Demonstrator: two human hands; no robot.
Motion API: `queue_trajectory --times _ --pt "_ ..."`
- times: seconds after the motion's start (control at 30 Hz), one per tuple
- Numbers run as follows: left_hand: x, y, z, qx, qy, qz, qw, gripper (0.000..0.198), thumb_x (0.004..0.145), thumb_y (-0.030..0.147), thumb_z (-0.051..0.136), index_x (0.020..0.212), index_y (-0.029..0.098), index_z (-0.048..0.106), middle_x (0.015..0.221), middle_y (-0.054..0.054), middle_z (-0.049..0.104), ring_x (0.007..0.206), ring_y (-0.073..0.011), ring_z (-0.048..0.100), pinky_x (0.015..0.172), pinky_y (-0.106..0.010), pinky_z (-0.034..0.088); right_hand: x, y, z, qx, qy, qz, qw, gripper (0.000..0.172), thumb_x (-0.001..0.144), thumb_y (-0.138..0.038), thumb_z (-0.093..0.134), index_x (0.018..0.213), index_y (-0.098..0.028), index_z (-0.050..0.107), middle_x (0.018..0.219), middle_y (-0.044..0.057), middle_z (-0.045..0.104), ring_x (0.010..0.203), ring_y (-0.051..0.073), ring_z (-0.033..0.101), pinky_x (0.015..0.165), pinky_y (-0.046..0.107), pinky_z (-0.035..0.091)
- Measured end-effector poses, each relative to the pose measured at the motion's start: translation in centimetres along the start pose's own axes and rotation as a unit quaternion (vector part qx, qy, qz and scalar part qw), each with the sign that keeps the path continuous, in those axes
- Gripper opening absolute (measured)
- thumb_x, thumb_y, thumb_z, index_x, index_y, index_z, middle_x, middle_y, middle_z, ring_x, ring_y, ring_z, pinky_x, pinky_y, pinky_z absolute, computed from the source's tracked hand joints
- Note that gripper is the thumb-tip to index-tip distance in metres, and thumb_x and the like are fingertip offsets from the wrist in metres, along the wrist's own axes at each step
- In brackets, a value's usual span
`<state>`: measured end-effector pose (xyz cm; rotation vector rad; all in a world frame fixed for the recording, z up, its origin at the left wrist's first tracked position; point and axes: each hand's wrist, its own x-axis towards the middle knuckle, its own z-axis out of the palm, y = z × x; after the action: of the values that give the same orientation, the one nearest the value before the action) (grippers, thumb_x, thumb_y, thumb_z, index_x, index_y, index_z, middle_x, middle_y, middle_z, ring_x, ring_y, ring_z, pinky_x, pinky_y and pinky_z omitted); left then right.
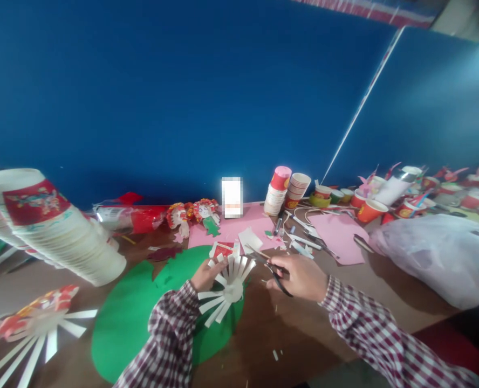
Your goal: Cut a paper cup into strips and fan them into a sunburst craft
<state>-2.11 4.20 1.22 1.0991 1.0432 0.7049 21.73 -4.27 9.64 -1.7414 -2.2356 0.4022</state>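
My left hand (207, 274) pinches a paper cup (233, 291) cut into white strips that fan out around its round base. My right hand (300, 276) grips black-handled scissors (279, 276), whose blades point up and left toward the strips at the cup's upper right. I cannot tell whether the blades touch the paper. Beneath the cup lies a large green paper sheet (120, 318). A second cup cut into strips (47, 326), with a red printed part, rests at the lower left.
Tall stacks of paper cups (57, 226) lean at the left. Two shorter cup stacks (278, 194) stand at the back, near pink paper (339, 234) and pens. A clear plastic bag (437, 258) bulges at the right. Paper scraps (278, 354) dot the brown table.
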Motion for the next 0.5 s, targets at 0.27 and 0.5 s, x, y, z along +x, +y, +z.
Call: queue_trajectory --times 0.27,0.5 --pt "1.1 -1.1 -1.0 -0.045 -0.034 0.083 0.995 0.015 0.056 0.024 0.073 0.069 0.019 0.067 0.063 -0.004 0.062 0.071 -0.0206 0.058 0.068 -0.031 0.045 0.2 -0.3 -0.6 -0.096 -0.056 -0.003 0.994 0.038 0.062 -0.058 0.063 0.06 -0.021 0.058 0.05 -0.002 0.056 0.051 0.011 0.051 0.048 0.023 0.02" --pt "1.3 -0.9 -1.9 -0.034 -0.095 0.071 0.992 0.004 0.063 0.021 0.066 0.066 0.019 0.065 0.064 -0.004 0.064 0.073 -0.0215 0.058 0.069 -0.032 0.045 1.0 -0.6 -0.6 -0.102 -0.051 -0.009 0.993 0.034 0.061 -0.057 0.065 0.06 -0.022 0.062 0.05 -0.003 0.057 0.048 0.01 0.049 0.047 0.023 0.018"
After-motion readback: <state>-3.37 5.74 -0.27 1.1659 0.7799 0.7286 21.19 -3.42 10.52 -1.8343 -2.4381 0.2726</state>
